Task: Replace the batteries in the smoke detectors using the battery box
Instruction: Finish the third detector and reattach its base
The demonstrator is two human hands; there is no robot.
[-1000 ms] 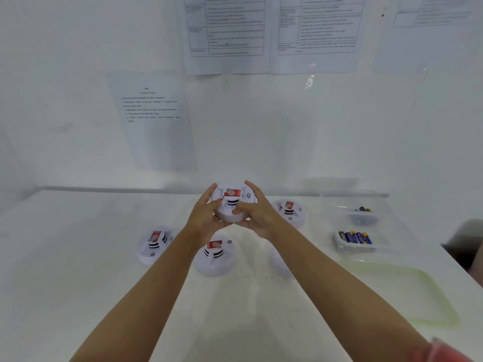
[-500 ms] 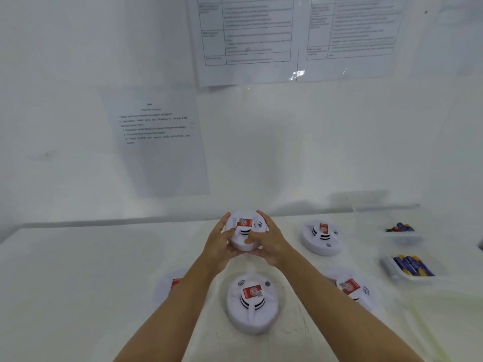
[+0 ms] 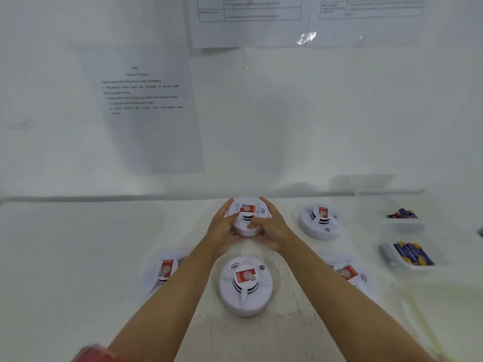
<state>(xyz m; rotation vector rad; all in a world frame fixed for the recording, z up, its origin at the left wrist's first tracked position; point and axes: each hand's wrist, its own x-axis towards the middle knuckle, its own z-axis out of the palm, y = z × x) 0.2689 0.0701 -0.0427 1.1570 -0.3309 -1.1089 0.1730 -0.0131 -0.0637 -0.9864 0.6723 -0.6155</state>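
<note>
Left hand (image 3: 222, 231), right hand (image 3: 274, 229) grip smoke detector (image 3: 247, 218).

Place: an indoor work station laid out for a set bench task, more like a training or test room than a home.
Surface: a bare white table (image 3: 65, 257) standing against a plain white wall (image 3: 287, 113).
Posted papers: a printed sheet of numbered steps (image 3: 146, 100) on the wall, with sheets of ruled tables (image 3: 248, 11) higher up; the print is too blurred to read.
Stock: several identical white smoke detectors (image 3: 245, 286) with red labels, spread over the table.
Supplies: a clear plastic battery box (image 3: 388, 253) at the right, its compartments holding blue batteries (image 3: 413, 253).
</note>
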